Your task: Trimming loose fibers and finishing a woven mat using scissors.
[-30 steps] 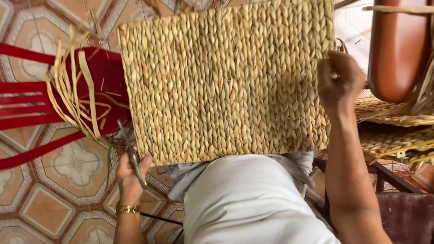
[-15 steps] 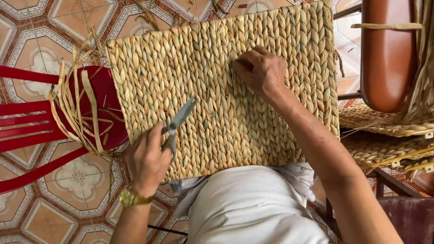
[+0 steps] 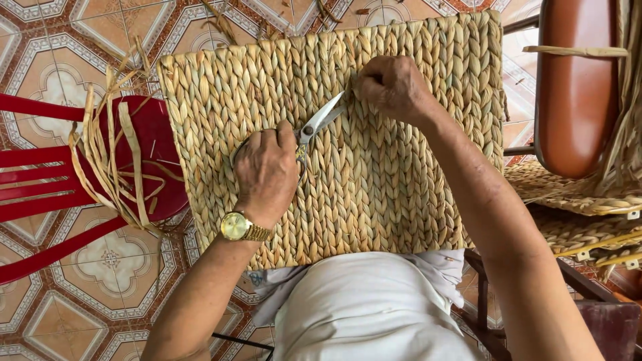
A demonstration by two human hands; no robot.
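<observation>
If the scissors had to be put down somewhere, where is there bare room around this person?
Bare floor tile lies lower left, below the red plastic chair. The woven mat is free below the scissors, between the left hand and the right forearm. Crowded: the chair seat under loose straw strips, and the right side, with stacked woven pieces.

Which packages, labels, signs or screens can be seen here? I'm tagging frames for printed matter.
None in view: no package, label, sign or screen.
Nearest to one is the gold wristwatch on the left hand, its round pale dial too small to make out.
</observation>
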